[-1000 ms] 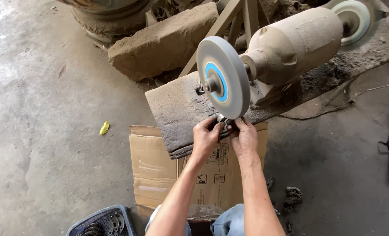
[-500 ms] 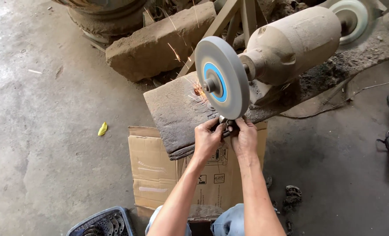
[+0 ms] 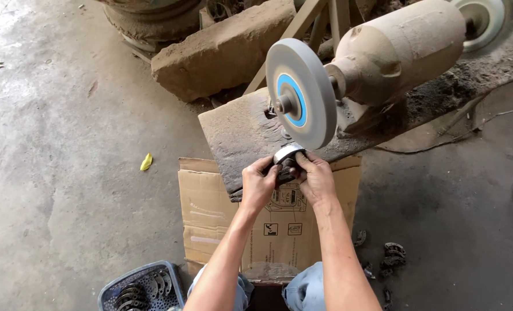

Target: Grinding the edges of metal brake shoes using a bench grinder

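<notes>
Sparks that flew off the grinding wheel point(image 3: 300, 92) half a second ago are gone, and both hands, left hand point(image 3: 258, 185) and right hand point(image 3: 316, 179), now pinch a small curved metal part point(image 3: 286, 155) just under the wheel's rim, fingers closed tightly around it.

Both forearms outstretched, left hand point(image 3: 260, 185) and right hand point(image 3: 315, 179) side by side, fingers curled.

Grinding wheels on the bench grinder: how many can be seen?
2. The near grinding wheel, grey with a blue ring, sits just above the metal part held by the left hand and right hand. The far grinding wheel is at the motor's other end, top right, partly cropped.
</notes>
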